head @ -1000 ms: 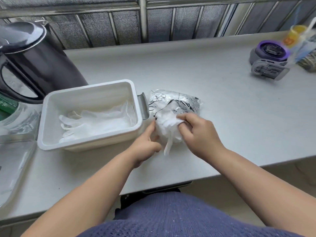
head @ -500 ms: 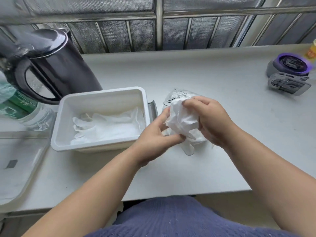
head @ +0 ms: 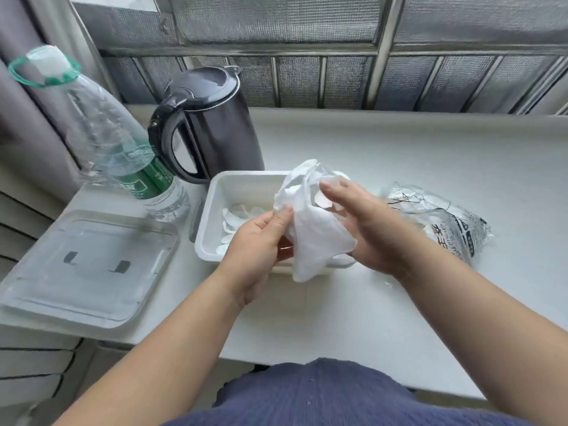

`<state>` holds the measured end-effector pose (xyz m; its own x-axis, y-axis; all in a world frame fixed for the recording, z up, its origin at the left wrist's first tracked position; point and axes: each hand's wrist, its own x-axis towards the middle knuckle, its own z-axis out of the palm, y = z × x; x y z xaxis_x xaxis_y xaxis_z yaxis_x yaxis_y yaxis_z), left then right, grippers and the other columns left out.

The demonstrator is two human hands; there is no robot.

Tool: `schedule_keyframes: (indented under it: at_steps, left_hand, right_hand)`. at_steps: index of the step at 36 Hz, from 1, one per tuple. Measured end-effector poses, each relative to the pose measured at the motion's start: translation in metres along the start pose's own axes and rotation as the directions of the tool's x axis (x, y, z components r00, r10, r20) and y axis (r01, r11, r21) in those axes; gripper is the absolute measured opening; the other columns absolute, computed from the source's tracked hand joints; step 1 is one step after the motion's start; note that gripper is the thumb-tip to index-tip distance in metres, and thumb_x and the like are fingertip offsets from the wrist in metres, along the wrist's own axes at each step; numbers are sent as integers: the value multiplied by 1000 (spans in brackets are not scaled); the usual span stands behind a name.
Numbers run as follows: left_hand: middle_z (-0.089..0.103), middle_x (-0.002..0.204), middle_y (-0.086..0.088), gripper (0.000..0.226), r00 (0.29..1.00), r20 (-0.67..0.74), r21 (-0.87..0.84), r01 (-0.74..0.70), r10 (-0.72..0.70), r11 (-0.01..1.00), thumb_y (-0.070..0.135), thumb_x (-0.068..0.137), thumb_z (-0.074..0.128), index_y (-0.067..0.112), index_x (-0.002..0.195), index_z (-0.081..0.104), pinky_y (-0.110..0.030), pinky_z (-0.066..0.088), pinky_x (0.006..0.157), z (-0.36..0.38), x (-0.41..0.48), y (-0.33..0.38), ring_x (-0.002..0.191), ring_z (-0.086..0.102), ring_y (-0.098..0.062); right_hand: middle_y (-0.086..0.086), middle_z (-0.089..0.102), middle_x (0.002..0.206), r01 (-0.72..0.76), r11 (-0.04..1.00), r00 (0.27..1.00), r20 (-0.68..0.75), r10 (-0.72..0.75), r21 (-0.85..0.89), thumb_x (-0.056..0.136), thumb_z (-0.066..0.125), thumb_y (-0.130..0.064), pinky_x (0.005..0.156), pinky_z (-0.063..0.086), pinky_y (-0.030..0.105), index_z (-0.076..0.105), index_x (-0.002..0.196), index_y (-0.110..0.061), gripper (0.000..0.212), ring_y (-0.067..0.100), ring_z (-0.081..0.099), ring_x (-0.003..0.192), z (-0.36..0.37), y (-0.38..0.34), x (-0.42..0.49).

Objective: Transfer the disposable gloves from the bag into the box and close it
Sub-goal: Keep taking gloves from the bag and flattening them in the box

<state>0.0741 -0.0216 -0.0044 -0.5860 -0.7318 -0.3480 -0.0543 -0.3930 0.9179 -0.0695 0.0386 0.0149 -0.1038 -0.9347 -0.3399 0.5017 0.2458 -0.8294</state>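
As the left hand (head: 261, 238) pinched the gloves (head: 310, 238) above the box (head: 215, 207) mid-frame, the right hand (head: 365, 229) laid straight fingers (head: 330, 190) against them. Some were already boxed, the bag (head: 455, 229) at right seemed to hold more, and the lid (head: 92, 265) lay off.

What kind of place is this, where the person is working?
Probably a home, perhaps a kitchen or an enclosed balcony. The work surface is a white counter under a window. A black electric kettle and a large water bottle stand on it, and a barred window grille runs behind.
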Motion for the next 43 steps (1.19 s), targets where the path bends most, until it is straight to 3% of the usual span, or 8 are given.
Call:
schedule_keyframes:
  at_steps: [5, 9, 14, 17, 21, 31, 37, 43]
  left_hand:
    - [70, 93, -10, 20, 990, -138, -173, -57, 33, 983, 9, 97, 47, 5, 102, 66, -33, 54, 86, -20, 6, 5, 84, 66, -19]
    - [68, 90, -9, 21, 993, -106, -231, -81, 58, 970, -1, 95, 46, 8, 101, 64, -28, 55, 79, -33, 9, 11, 82, 63, -19]
    - [61, 66, 0, 17, 983, -162, -286, 35, -84, 958, 2, 91, 50, 13, 83, 59, -22, 53, 58, -52, 14, 22, 55, 60, -10]
    - [57, 67, 1, 13, 950, -228, -101, 196, -214, 975, 10, 91, 51, 12, 79, 55, -23, 46, 52, -64, 13, 21, 50, 59, -10]
    - [60, 98, 6, 30, 921, -383, 319, 65, 66, 946, 36, 76, 62, 26, 102, 51, -34, 52, 79, -75, 19, 14, 89, 62, -14]
    - [61, 128, -6, 68, 921, 345, 156, -244, 179, 957, 59, 76, 61, 11, 124, 59, -36, 36, 107, -77, 41, 45, 125, 52, -18]
    - [65, 75, -3, 13, 921, 386, 178, -22, -50, 984, 24, 64, 72, 14, 73, 72, -23, 50, 67, -100, 60, 45, 71, 62, -15]
    - [63, 105, -20, 62, 956, 276, 27, 95, -99, 995, 17, 63, 73, -6, 118, 57, -31, 55, 75, -119, 71, 56, 88, 62, -28]
  right_hand:
    - [10, 55, 127, -140, 989, 987, -87, 135, -52, 72, 78, -25, 72, 57, 41, 24, 145, -10, 92, 28, 69, 93, 17, 10, 16]
    - [14, 71, 85, -57, 997, 983, -175, 49, -45, 86, 60, -3, 63, 57, 29, 64, 92, 0, 8, 21, 69, 70, 35, 9, 28]
    - [13, 57, 84, 161, 966, 973, -196, -121, 201, 87, 54, -4, 68, 49, 31, 61, 87, -5, 7, 24, 57, 80, 50, -3, 45]
    - [4, 48, 68, 204, 964, 956, -249, -158, 172, 90, 54, -6, 61, 48, 29, 53, 77, -12, 15, 17, 51, 65, 56, -8, 53]
    - [12, 50, 72, 180, 972, 939, -268, -215, -152, 93, 53, -9, 65, 50, 36, 53, 80, -12, 13, 24, 50, 65, 56, -10, 56]
    - [6, 66, 81, 105, 936, 980, 195, -39, -336, 80, 63, -25, 68, 49, 29, 70, 80, -17, 10, 19, 60, 72, 49, -28, 51]
    - [-4, 62, 64, 166, 931, 976, -82, -202, -326, 93, 55, -15, 55, 48, 21, 61, 73, -15, 21, 8, 57, 56, 35, -28, 54]
    - [-7, 61, 58, 129, 942, 907, -346, -238, -310, 95, 54, -16, 49, 47, 22, 59, 75, -15, 21, 7, 56, 50, 19, -16, 64]
